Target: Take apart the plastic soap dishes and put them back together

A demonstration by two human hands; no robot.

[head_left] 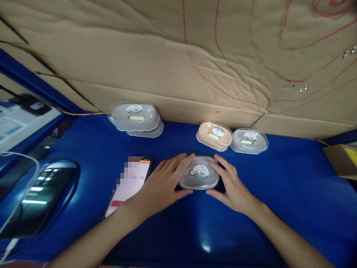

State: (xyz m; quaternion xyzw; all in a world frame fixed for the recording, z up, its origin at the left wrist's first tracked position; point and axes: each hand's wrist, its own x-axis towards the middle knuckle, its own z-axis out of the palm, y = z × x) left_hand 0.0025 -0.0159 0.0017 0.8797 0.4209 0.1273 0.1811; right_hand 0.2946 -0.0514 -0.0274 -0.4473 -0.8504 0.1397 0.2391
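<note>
A grey oval plastic box (205, 183) with a clear lid and a round white label lies flat on the blue table near the middle. Around its left end curves my left hand (164, 178), thumb at the near edge and fingertips on the lid's far left. My right hand (231, 183) grips the right end the same way, thumb in front and fingers behind. Farther back sit a peach box (206, 140) of the same form and, touching or nearly touching it, another grey box (258, 146). More grey boxes (134, 123) are stacked at the back left.
Left of my left hand lies a phone (136, 173) with a lit timer screen. A dark glossy device (39, 201) with a white cable (35, 160) is at far left. Cardboard (139, 63) walls the back of the blue table (290, 190). An open carton (338, 158) stands at right.
</note>
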